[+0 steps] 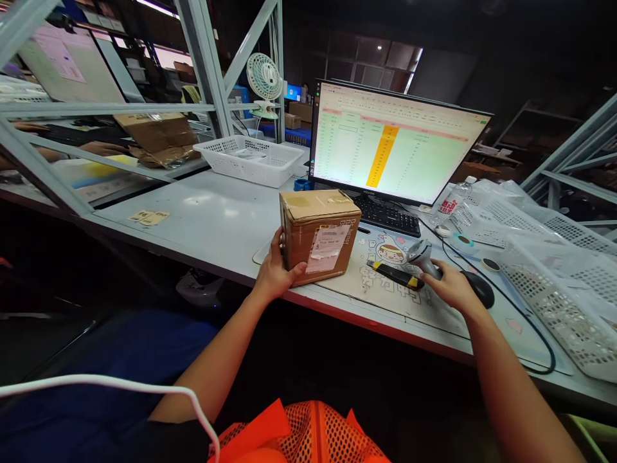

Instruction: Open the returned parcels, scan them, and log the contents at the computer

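Note:
A brown cardboard box point(299, 241) stands at the desk's front edge, its side with a white shipping label point(330, 247) turned toward me. My left hand point(279, 270) grips the box's lower left side, thumb across the front and fingers around the edge. Over the desk mat, my right hand point(448, 283) is wrapped around the handle of a grey barcode scanner point(424, 254), whose head points left toward the box. Just left of that hand lies a yellow and black utility knife point(395, 274). The black mouse point(478, 289) sits beside the right wrist.
A monitor point(357, 141) showing a spreadsheet stands behind a black keyboard point(390, 215). White plastic baskets point(554, 296) crowd the right side, near a bottle point(453, 199). Another white basket point(250, 161) sits at the back left. A co-worker's hands show beyond the metal frame at left.

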`<state>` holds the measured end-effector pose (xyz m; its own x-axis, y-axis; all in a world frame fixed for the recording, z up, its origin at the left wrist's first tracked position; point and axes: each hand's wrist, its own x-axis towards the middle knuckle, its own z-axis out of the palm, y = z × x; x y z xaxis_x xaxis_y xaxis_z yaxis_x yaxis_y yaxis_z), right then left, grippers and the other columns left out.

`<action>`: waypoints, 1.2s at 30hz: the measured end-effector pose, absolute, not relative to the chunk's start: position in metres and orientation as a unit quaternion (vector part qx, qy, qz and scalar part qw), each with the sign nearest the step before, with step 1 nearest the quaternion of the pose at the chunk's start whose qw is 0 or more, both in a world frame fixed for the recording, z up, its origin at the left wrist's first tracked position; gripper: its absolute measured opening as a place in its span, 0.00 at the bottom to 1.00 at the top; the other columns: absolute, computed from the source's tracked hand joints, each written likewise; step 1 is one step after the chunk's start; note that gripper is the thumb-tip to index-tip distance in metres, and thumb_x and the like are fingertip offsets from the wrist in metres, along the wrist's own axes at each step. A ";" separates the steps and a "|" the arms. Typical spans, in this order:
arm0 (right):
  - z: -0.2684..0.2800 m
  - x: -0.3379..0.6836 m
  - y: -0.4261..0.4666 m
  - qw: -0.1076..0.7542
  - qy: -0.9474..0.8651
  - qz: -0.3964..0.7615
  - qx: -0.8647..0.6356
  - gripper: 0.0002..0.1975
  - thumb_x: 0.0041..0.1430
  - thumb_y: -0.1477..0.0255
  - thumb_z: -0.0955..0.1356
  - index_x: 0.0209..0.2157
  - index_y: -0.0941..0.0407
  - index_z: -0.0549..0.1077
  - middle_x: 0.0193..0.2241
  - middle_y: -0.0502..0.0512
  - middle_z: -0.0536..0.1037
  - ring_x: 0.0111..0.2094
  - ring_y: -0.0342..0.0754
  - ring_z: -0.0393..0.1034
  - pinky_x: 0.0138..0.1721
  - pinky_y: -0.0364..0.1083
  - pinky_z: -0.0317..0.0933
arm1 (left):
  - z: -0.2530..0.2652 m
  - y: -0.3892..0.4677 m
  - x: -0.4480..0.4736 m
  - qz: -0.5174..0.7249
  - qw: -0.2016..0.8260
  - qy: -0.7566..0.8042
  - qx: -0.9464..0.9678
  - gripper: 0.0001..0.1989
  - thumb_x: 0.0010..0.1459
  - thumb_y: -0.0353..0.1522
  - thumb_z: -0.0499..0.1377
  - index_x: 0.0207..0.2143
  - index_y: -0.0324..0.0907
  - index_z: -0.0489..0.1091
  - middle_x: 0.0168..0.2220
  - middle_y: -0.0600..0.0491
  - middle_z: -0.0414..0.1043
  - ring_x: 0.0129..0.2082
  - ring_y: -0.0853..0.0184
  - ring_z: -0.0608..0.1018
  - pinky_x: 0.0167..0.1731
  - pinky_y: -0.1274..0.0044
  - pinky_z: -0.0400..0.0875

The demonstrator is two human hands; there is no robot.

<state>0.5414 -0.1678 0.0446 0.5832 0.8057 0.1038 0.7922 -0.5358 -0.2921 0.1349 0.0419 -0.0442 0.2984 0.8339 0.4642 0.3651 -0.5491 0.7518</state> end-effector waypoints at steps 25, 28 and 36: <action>-0.044 0.724 -0.259 0.166 -0.419 -0.176 -0.875 0.46 0.66 0.39 0.57 0.66 0.60 0.73 0.65 0.72 0.69 0.65 0.70 0.65 0.68 0.63 0.59 | -0.022 0.045 0.138 0.432 0.376 0.428 0.699 0.62 0.56 0.66 0.59 0.79 0.43 0.39 0.69 0.33 0.66 0.66 0.39 0.74 0.66 0.47 0.66; -0.062 0.728 -0.255 0.217 -0.428 -0.186 -0.857 0.46 0.63 0.36 0.58 0.65 0.57 0.74 0.64 0.68 0.71 0.63 0.70 0.69 0.65 0.65 0.64 | -0.019 0.042 0.136 0.422 0.377 0.440 0.697 0.61 0.58 0.66 0.57 0.79 0.41 0.38 0.69 0.32 0.66 0.64 0.39 0.77 0.63 0.48 0.70; -0.086 0.736 -0.237 0.232 -0.485 -0.192 -0.821 0.37 0.68 0.43 0.59 0.64 0.52 0.74 0.63 0.62 0.73 0.56 0.67 0.76 0.52 0.63 0.76 | -0.032 0.032 0.138 0.460 0.359 0.445 0.679 0.58 0.59 0.65 0.57 0.79 0.44 0.41 0.65 0.38 0.73 0.62 0.42 0.79 0.62 0.52 0.73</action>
